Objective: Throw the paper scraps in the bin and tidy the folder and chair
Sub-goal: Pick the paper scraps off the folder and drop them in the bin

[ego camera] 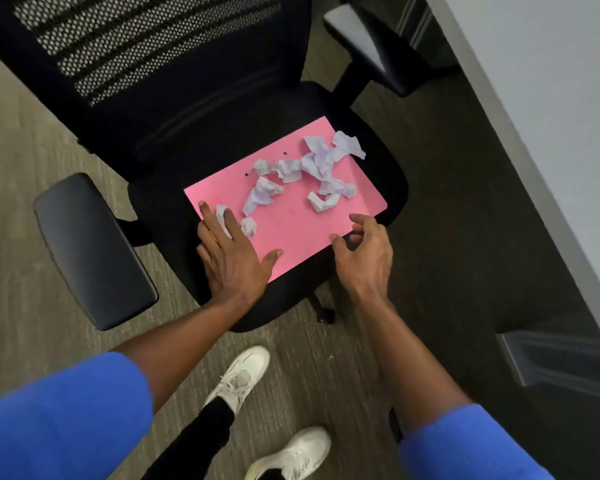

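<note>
Paper scraps [293,174] — a loose scatter of crumpled white bits — sit on top of a pink folder [291,223], which lies flat on the black seat of the office chair [173,109]. The left hand [231,258] is spread flat, palm down, over the folder's near left corner, fingers apart, with one scrap poking up between them and another just beside — pressing, not gripping. The right hand [364,252] hovers at the folder's near edge, fingers curled and apart, closed on nothing; whether a fingertip is touching the edge, I can't tell.

These scraps look feather-light and springy; they'd roll or blow off at a jolt. The folder looks thin and bendy, likely to sag in the middle if lifted by one corner. Best bet, I'd say: take it by two opposite edges, keep it level or slightly troughed, and carry it as a tray. No bin in view. A grey desk [551,98] runs along the right, close by the chair.
</note>
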`<state>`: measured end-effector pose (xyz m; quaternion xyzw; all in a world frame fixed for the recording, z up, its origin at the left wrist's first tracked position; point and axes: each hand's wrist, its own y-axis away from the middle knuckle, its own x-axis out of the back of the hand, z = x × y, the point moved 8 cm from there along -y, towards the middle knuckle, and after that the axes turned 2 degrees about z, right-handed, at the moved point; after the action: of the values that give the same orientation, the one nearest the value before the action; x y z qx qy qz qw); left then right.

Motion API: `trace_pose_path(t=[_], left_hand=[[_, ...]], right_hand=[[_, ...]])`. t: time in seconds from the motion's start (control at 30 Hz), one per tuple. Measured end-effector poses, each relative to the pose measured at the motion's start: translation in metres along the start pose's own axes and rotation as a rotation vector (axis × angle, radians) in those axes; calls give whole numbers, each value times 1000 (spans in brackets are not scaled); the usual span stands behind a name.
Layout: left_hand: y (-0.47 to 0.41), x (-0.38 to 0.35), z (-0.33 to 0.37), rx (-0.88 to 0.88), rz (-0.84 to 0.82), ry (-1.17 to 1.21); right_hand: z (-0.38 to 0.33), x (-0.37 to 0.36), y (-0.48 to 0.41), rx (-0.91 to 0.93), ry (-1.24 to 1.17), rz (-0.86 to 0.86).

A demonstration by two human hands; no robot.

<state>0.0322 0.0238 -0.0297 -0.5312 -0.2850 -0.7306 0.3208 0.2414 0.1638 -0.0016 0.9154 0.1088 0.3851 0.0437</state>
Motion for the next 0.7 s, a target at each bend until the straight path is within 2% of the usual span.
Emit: trace_pose_path(t=[0.07,0.47,0.7], left_hand=[[-7,-4,-7,39,-22,37],[-54,-20,19,-72,-40,52],[-78,-28,44,-228,-2,-16]], right_hand=[[-14,-10,-10,42,62,-21],[-44,-53,-70,35,389,-129],[-48,-66,-77,108,492,-147]])
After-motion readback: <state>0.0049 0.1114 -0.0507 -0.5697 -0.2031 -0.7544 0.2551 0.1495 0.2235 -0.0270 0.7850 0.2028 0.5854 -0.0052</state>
